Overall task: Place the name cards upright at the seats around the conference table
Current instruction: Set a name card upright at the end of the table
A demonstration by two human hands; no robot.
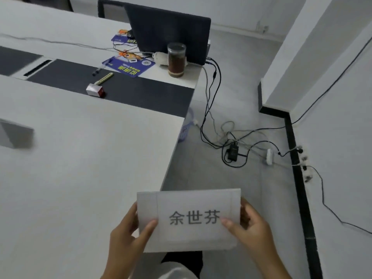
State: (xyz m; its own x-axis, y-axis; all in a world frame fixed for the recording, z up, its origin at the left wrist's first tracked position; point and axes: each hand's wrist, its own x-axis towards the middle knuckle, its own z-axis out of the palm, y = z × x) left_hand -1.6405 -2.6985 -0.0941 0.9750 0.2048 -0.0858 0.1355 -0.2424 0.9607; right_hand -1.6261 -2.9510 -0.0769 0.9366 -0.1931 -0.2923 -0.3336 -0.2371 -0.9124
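A white name card (189, 202) with three dark printed characters is held in front of me, over the table's near right corner and the floor beside it. My left hand (128, 236) pinches its left edge, thumb on the front. My right hand (249, 226) pinches its right edge the same way. Another name card (16, 135), blurred, stands upright on the white conference table (90, 158) at the far left.
A dark strip (130, 91) crosses the table, with a small red and white box (95, 91) and a pen on it. Beyond are blue leaflets (128, 66), a brown jar (176, 59) and an open laptop (167, 31). Cables and a power adapter (233, 152) lie on the floor.
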